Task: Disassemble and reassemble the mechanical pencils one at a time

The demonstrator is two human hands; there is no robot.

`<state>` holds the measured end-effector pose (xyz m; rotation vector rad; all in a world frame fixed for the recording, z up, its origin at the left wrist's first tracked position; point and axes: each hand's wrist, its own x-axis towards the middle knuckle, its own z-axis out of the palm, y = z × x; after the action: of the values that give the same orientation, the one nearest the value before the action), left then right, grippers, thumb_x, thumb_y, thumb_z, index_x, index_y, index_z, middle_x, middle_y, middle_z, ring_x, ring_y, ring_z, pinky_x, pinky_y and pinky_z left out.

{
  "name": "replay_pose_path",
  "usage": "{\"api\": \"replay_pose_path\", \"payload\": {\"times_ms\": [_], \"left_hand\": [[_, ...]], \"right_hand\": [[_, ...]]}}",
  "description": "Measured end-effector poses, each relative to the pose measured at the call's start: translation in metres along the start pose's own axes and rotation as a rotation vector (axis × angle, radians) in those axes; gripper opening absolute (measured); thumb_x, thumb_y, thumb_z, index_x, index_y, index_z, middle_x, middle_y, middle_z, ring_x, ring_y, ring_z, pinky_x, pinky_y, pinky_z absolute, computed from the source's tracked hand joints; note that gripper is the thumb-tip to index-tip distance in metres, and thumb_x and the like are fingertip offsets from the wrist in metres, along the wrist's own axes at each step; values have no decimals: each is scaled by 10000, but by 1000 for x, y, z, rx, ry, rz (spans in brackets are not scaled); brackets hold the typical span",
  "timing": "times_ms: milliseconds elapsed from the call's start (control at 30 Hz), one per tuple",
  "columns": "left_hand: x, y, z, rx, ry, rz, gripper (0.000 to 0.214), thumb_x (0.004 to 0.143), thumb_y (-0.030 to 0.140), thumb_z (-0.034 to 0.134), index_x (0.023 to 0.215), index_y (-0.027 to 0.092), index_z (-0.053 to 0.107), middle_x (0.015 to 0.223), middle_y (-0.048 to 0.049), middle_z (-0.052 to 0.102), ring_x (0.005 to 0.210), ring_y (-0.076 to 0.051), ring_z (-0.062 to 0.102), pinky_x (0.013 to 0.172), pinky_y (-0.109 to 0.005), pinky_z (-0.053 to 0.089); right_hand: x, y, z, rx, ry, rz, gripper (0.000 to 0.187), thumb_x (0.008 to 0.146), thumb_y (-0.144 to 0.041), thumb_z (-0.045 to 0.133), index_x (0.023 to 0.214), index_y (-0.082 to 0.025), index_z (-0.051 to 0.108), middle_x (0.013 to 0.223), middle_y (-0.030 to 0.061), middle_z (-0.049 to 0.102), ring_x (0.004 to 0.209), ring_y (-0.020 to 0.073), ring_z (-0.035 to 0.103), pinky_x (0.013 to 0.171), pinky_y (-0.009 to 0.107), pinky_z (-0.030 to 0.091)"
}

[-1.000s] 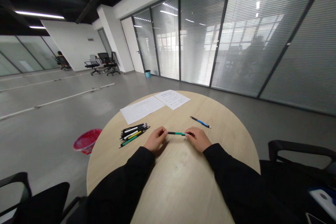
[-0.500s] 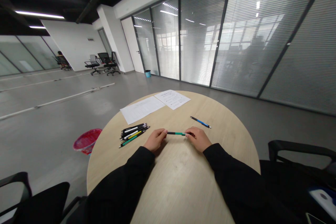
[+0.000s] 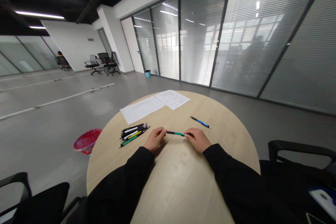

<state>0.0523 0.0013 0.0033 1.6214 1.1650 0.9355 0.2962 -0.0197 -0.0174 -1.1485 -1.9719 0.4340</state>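
Hardly anything has shifted since a moment ago: the left hand (image 3: 154, 139) and the right hand (image 3: 198, 140) still pinch opposite ends of a green-and-black pen (image 3: 176, 133), held between them over the table (image 3: 178, 189). A bundle of pens (image 3: 132, 135) lies just beside the left hand, a blue pen (image 3: 200, 122) lies beyond the right, and the printed sheets (image 3: 154, 106) are too small to read, with no brand legible

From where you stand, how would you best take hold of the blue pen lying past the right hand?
Pinch the blue pen at mid-barrel from above, coming from the near side with the right hand. It lies flat and slanted on the round wooden table, so fingertips can close across its slim barrel. That hand is nearest, though it now holds the green-and-black pen.
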Motion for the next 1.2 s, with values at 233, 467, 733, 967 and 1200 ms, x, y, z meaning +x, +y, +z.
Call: {"api": "replay_pose_path", "payload": {"times_ms": [233,467,733,967,1200], "left_hand": [[2,3,4,-164,109,29,372,760,514,663,715,183,498,491,83,414,431,-68,358,443,-196,268],[-1,7,14,-350,113,-32,405,760,544,664,836,156,577,687,9,585,549,-89,504,496,-202,347],[-5,15,21,-411,206,5,472,746,577,677,878,126,644,698,2,573,556,-80,472,510,-204,349],[-7,17,21,-335,120,66,463,799,535,648,997,118,688,688,11,533,529,-73,416,492,-216,329],[-13,28,21,-213,27,125,421,855,488,606,1028,117,705,707,-5,548,581,-95,448,551,-233,360]], "right_hand": [[-2,-15,7,4,-90,-21,123,897,-191,571,905,-200,693,855,45,700,789,182,622,719,279,429],[-7,-39,15,26,-145,20,244,909,-163,538,1134,-222,611,778,11,673,716,176,612,702,261,423],[-16,-64,24,4,-320,-209,368,861,-85,530,1192,-232,599,1060,54,631,958,188,596,867,285,454],[-20,-66,31,-155,-332,-266,221,871,-107,563,1047,-211,648,957,41,638,906,181,593,801,274,449],[-19,-60,33,-228,-342,-268,131,884,-127,576,937,-215,656,872,22,662,837,171,606,744,264,413]]}}
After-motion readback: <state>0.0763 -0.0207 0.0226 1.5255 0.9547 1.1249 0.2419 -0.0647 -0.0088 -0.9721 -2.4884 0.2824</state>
